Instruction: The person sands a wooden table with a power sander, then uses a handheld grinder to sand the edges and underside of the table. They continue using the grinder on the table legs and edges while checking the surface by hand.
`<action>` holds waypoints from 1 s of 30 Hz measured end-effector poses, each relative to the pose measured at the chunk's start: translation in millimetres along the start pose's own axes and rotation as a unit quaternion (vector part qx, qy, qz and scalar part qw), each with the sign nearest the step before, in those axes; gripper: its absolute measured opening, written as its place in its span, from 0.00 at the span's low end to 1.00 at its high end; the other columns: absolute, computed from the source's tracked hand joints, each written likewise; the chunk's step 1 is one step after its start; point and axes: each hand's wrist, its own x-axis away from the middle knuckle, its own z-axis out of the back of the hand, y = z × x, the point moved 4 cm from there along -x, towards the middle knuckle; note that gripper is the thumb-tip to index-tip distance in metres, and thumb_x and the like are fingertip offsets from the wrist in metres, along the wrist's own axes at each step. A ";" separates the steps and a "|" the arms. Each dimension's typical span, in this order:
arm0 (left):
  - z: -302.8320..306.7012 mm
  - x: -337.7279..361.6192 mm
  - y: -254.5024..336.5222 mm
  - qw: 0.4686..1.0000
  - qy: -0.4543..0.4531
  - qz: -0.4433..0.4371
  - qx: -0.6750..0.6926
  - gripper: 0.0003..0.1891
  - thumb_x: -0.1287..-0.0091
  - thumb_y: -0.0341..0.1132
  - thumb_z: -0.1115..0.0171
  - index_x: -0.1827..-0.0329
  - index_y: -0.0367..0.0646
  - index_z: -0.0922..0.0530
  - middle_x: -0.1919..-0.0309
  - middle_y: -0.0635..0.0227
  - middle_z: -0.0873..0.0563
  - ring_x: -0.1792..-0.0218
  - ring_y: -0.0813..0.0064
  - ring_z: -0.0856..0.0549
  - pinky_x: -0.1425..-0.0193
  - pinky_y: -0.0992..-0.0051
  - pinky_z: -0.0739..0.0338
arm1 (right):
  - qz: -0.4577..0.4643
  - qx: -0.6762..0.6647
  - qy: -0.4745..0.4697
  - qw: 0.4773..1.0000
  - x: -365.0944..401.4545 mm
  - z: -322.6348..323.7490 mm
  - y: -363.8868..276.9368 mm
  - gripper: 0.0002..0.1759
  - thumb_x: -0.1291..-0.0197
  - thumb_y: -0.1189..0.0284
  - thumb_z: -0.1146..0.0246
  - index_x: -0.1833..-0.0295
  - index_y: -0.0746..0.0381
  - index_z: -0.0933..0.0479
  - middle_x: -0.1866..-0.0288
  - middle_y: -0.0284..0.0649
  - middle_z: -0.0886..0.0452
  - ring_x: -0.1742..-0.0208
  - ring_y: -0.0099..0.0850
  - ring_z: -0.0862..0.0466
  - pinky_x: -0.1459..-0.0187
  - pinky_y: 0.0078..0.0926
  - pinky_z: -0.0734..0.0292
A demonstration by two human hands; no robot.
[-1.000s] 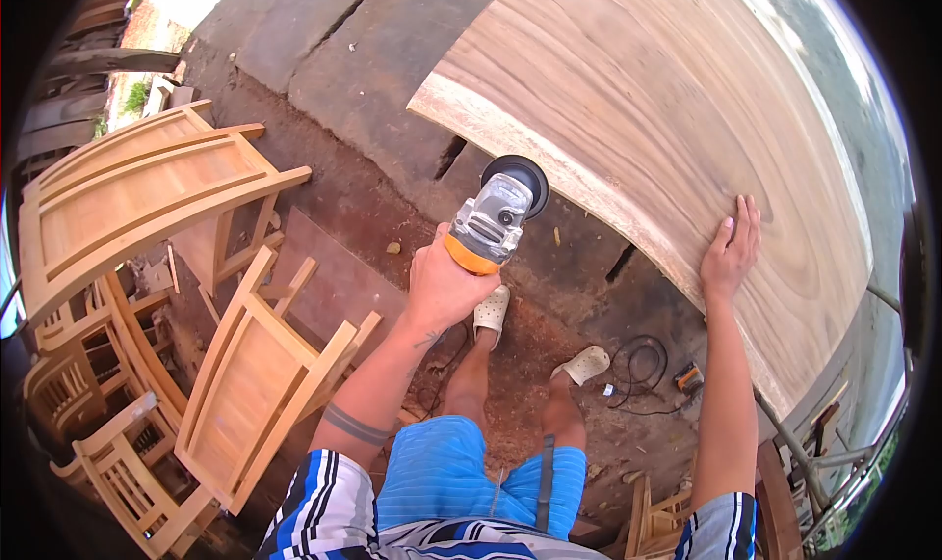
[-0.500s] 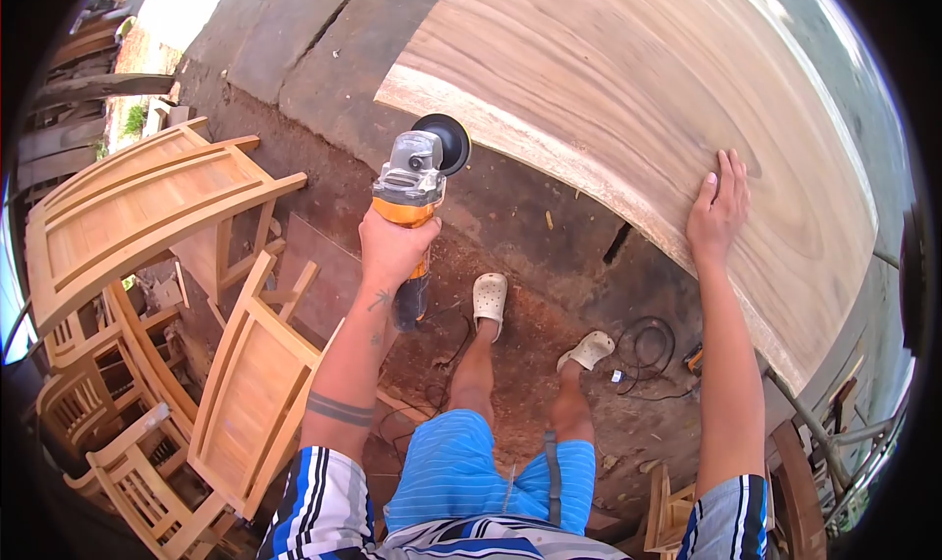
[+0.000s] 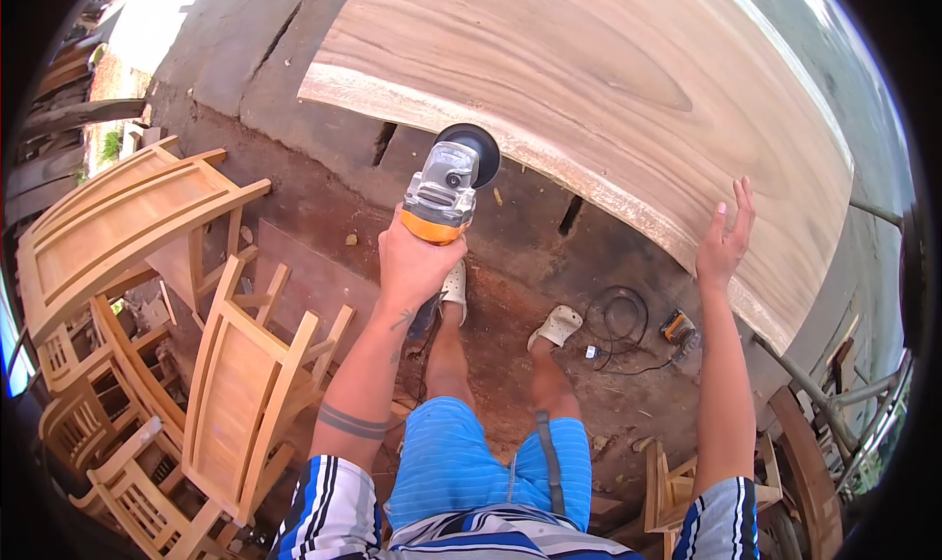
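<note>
My left hand is wrapped round an orange and grey angle grinder. The tool's round black disc points away from me, close to the pale near edge of a large wooden slab. Over the slab's right part is my right hand, with its fingers stretched out and nothing in it; whether it touches the wood I cannot tell.
Wooden chairs are stacked at the left. A second power tool and a coiled black cable lie on the ground by my feet. Another wooden piece of furniture stands at the lower right, near metal pipes.
The view has shifted, with the slab now further left. The grinder in my left hand is nearer the slab's edge. My right hand has tilted up from lying flat on the wood.
</note>
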 end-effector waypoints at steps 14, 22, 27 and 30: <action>-63.5 54.3 27.8 0.999 -0.007 -0.024 -0.021 0.26 0.53 0.38 0.24 0.54 0.34 0.24 0.65 0.49 0.11 0.58 0.51 0.10 0.53 0.63 0.18 | -0.017 0.167 0.019 0.986 54.1 136.6 211.9 0.22 0.26 0.72 0.49 0.30 0.65 0.30 0.25 0.49 0.32 0.23 0.47 0.34 0.25 0.43 0.41; -6.2 -12.0 -23.2 0.987 0.124 0.065 0.074 0.12 0.51 0.31 0.27 0.64 0.37 0.15 0.72 0.67 0.12 0.72 0.78 0.13 0.65 0.72 0.18 | -0.002 0.185 0.044 0.982 55.3 135.6 215.3 0.21 0.26 0.72 0.50 0.32 0.66 0.28 0.26 0.49 0.29 0.25 0.47 0.32 0.26 0.42 0.40; 3.4 -17.0 -18.4 0.987 0.110 0.064 0.096 0.13 0.48 0.29 0.27 0.60 0.37 0.16 0.72 0.67 0.12 0.73 0.78 0.14 0.68 0.73 0.19 | 0.004 0.190 0.053 0.980 55.1 134.5 214.8 0.21 0.27 0.72 0.50 0.32 0.65 0.27 0.27 0.49 0.28 0.25 0.46 0.31 0.26 0.42 0.40; -11.2 8.6 4.8 0.995 0.050 0.071 0.053 0.14 0.48 0.28 0.28 0.58 0.37 0.16 0.71 0.69 0.13 0.72 0.80 0.15 0.67 0.74 0.20 | 0.003 0.191 0.051 0.980 56.1 135.5 216.4 0.21 0.27 0.72 0.50 0.32 0.65 0.27 0.27 0.48 0.28 0.26 0.46 0.31 0.26 0.41 0.40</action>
